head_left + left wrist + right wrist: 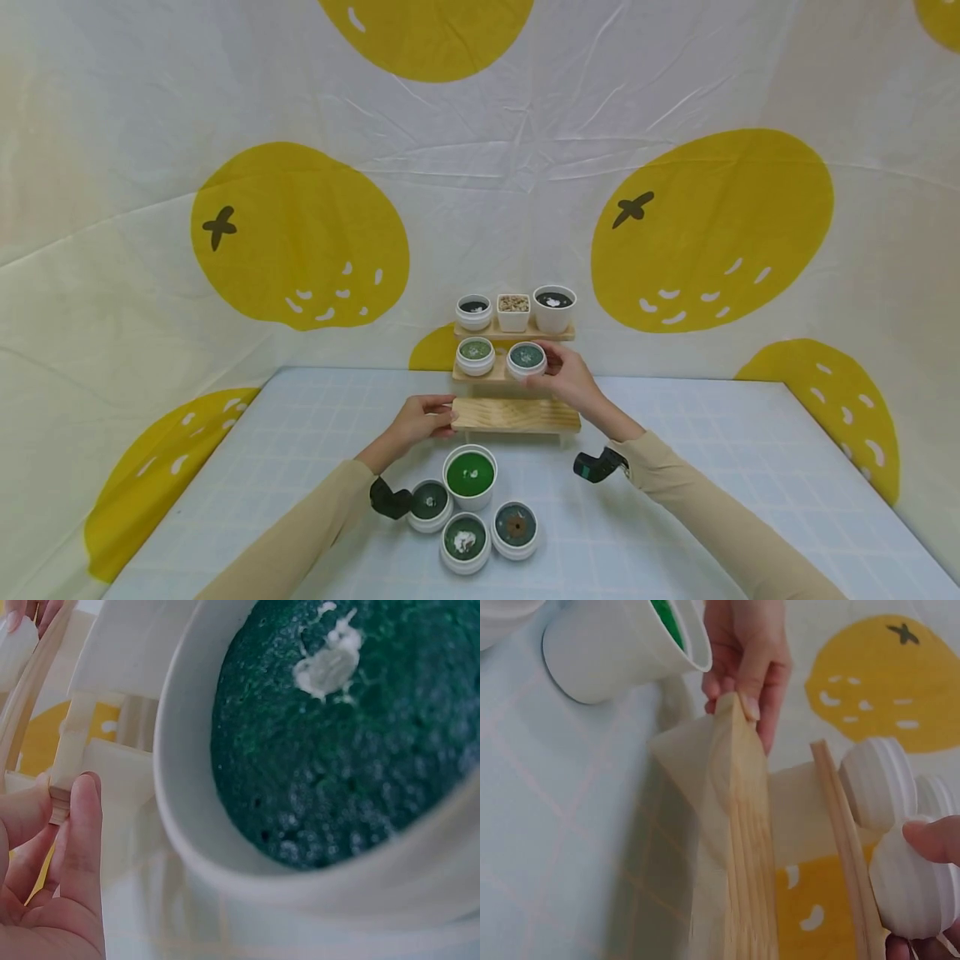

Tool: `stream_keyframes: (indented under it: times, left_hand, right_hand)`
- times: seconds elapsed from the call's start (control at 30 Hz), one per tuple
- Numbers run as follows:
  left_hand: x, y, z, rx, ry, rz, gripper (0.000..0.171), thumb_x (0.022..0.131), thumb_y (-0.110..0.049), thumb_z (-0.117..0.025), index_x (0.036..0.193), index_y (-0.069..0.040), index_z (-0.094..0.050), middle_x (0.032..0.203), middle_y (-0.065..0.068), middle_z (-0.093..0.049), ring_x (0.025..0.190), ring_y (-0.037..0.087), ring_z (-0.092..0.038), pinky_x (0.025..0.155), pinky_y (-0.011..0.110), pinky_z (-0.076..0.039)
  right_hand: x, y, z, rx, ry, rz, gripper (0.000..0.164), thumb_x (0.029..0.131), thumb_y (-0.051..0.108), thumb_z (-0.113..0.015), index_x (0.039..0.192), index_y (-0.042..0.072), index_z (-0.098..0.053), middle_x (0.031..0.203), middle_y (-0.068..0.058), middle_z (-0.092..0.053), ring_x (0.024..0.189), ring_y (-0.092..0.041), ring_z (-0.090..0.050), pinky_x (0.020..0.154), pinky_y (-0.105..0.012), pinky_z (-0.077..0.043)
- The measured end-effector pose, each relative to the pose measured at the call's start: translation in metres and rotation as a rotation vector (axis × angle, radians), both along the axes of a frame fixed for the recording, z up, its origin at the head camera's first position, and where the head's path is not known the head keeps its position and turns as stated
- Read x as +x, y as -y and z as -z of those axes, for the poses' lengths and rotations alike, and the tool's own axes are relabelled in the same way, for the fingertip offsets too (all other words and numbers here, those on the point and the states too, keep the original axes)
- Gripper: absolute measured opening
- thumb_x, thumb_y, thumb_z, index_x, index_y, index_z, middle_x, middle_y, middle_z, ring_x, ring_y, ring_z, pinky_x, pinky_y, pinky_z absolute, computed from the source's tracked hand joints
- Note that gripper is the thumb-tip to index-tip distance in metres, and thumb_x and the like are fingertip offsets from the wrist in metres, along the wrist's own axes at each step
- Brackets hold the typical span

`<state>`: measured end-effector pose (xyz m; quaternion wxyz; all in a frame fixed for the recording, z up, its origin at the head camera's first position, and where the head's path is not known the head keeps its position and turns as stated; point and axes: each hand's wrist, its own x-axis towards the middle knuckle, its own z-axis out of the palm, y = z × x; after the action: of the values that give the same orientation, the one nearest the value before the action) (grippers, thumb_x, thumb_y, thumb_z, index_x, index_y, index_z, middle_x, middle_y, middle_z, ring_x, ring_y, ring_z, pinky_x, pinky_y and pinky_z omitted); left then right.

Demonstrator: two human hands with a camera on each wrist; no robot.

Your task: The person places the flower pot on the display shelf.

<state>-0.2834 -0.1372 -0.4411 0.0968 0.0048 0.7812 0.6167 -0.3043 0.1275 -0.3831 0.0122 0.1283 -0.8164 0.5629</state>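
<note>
A tiered wooden stand (516, 414) stands near the back of the table. My left hand (423, 421) pinches the left end of its lowest board between thumb and fingers, seen close in the left wrist view. My right hand (572, 382) grips a round white pot (527, 359) with a dark green top, at the right part of the middle board. In the right wrist view, the thumb lies on this pot's ribbed side (915, 881). To its left on the same board sits another white pot (475, 356) with a lighter green top.
The top board (517, 332) bears a low round pot (473, 312), a square pot of pebbles (513, 313) and a taller cup (554, 308). In front of the stand are a tall pot (470, 477) with a bright green top and several low pots (465, 543). Behind hangs a fruit-patterned cloth (495, 200).
</note>
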Motion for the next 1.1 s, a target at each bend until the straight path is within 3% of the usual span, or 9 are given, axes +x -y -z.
stream_keyframes:
  times: [0.2, 0.7, 1.1]
  left_hand:
    - [0.001, -0.001, -0.002, -0.006, -0.004, -0.003, 0.041, 0.090, -0.001, -0.063, 0.129, 0.008, -0.055, 0.101, 0.016, -0.061, 0.066, 0.009, -0.064, 0.068, 0.031, -0.062]
    - [-0.001, -0.001, 0.000, -0.019, 0.017, -0.020, 0.039, 0.090, 0.000, -0.063, 0.128, 0.006, -0.057, 0.099, 0.016, -0.063, 0.065, 0.010, -0.064, 0.066, 0.028, -0.062]
    - [-0.002, -0.002, 0.002, -0.019, 0.013, -0.022, 0.040, 0.089, 0.000, -0.063, 0.128, 0.005, -0.057, 0.098, 0.015, -0.062, 0.065, 0.009, -0.064, 0.065, 0.028, -0.061]
  right_hand:
    - [0.000, 0.001, 0.001, -0.077, 0.025, 0.002, 0.071, 0.077, 0.002, -0.077, 0.138, 0.000, -0.043, 0.137, -0.022, -0.051, 0.121, -0.034, -0.054, 0.106, -0.042, -0.047]
    - [-0.002, 0.001, 0.006, -0.103, -0.032, 0.001, 0.065, 0.079, 0.002, -0.076, 0.137, 0.001, -0.047, 0.133, -0.023, -0.052, 0.120, -0.036, -0.055, 0.103, -0.040, -0.049]
    - [0.001, 0.001, 0.009, -0.151, -0.083, 0.079, 0.057, 0.078, -0.004, -0.075, 0.129, -0.005, -0.050, 0.130, -0.023, -0.054, 0.116, -0.037, -0.057, 0.091, -0.025, -0.056]
